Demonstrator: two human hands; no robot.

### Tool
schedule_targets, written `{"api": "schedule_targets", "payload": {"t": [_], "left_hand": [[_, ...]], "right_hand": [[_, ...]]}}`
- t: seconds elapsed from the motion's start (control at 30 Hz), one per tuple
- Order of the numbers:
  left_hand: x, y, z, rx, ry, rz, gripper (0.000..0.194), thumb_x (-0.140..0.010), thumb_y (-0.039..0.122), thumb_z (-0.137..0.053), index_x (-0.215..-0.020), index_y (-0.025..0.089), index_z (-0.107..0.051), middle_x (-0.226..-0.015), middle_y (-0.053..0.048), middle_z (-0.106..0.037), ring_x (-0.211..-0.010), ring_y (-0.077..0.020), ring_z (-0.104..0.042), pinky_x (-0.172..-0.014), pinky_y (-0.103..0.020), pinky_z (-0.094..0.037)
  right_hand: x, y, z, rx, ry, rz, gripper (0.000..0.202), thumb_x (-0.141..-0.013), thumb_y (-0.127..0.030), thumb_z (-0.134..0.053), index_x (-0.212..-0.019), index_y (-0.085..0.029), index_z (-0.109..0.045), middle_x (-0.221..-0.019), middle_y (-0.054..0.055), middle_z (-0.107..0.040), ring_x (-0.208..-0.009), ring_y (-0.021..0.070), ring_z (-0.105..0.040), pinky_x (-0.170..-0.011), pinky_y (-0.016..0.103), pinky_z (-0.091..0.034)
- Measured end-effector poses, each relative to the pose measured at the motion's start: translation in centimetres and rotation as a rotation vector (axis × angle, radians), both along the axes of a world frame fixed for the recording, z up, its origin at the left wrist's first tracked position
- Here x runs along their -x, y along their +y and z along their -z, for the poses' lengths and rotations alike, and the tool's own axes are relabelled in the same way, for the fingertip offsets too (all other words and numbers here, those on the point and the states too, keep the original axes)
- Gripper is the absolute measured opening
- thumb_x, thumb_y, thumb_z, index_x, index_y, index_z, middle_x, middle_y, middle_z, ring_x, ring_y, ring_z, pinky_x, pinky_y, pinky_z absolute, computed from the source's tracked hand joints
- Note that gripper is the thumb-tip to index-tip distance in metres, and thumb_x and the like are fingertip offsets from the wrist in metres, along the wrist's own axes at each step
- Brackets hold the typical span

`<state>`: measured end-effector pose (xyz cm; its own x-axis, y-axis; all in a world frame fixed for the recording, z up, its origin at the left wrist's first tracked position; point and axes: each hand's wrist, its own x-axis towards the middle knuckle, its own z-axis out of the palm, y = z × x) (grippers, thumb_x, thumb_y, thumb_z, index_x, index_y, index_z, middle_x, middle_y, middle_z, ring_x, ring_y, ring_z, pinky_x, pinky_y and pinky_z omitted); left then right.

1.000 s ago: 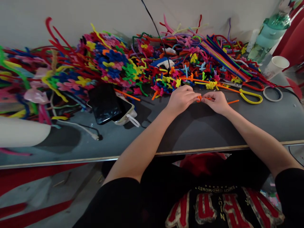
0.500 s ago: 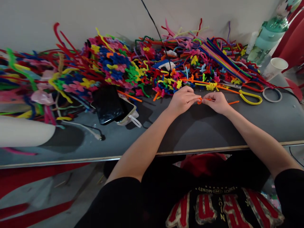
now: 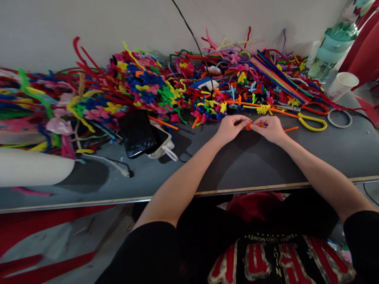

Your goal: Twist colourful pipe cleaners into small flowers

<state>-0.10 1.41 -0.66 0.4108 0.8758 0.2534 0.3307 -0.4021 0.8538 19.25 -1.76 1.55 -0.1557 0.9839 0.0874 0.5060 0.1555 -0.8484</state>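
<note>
An orange pipe cleaner (image 3: 291, 129) is pinched between both hands above the grey table (image 3: 254, 161). Its left end is curled into a small loop at the fingertips, and its straight tail sticks out past my right hand. My left hand (image 3: 231, 128) closes thumb and fingers on the looped end. My right hand (image 3: 270, 127) pinches it just beside the loop, the two sets of fingertips almost touching. Behind the hands lies a heap of pipe-cleaner flowers (image 3: 204, 108) in many colours.
Scissors with red and yellow handles (image 3: 312, 123) and a grey ring (image 3: 340, 119) lie to the right, near a paper cup (image 3: 343, 86) and a green bottle (image 3: 333, 51). Leftward are a black phone (image 3: 137, 136), a white cable (image 3: 109, 161) and a white cylinder (image 3: 32, 167).
My left hand's fingers have shifted slightly down and drawn in around the loop, while my right hand stays nearly in place. The view has moved a little.
</note>
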Motion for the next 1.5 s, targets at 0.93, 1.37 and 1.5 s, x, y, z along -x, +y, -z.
{"api": "schedule_targets", "payload": {"t": [0.93,1.37,1.5], "left_hand": [[-1.1,-1.3,-0.4,0.098,-0.212,-0.091,0.025,-0.090,0.038,-0.064,-0.082,0.015,-0.072,-0.077,-0.005,-0.074,-0.067,-0.0122,-0.063,-0.066,-0.026,-0.051],[-1.3,-2.6,-1.9,0.044,-0.288,-0.060,0.027,-0.084,0.042,-0.071,-0.083,0.015,-0.074,-0.080,-0.006,-0.076,-0.071,-0.0133,-0.068,-0.065,-0.024,-0.052],[-1.2,-2.8,-2.2,-0.008,-0.259,-0.149,0.028,-0.084,0.044,-0.072,-0.083,0.015,-0.075,-0.080,-0.006,-0.076,-0.069,-0.0129,-0.067,-0.065,-0.024,-0.052]], "right_hand": [[-1.8,0.7,-0.2,-0.344,-0.089,0.170,0.018,-0.085,-0.031,-0.063,-0.089,-0.017,-0.073,-0.083,0.005,-0.074,-0.073,0.0165,-0.064,-0.070,0.031,-0.046],[0.8,0.0,1.3,-0.120,0.534,-0.113,0.050,-0.075,-0.066,-0.072,-0.089,-0.019,-0.064,-0.069,-0.001,-0.064,-0.052,0.0063,-0.049,-0.047,0.022,-0.041],[0.7,-0.3,1.4,-0.213,0.470,-0.123,0.043,-0.083,-0.061,-0.067,-0.092,-0.018,-0.066,-0.074,0.000,-0.066,-0.062,0.0090,-0.056,-0.060,0.024,-0.048]]}}
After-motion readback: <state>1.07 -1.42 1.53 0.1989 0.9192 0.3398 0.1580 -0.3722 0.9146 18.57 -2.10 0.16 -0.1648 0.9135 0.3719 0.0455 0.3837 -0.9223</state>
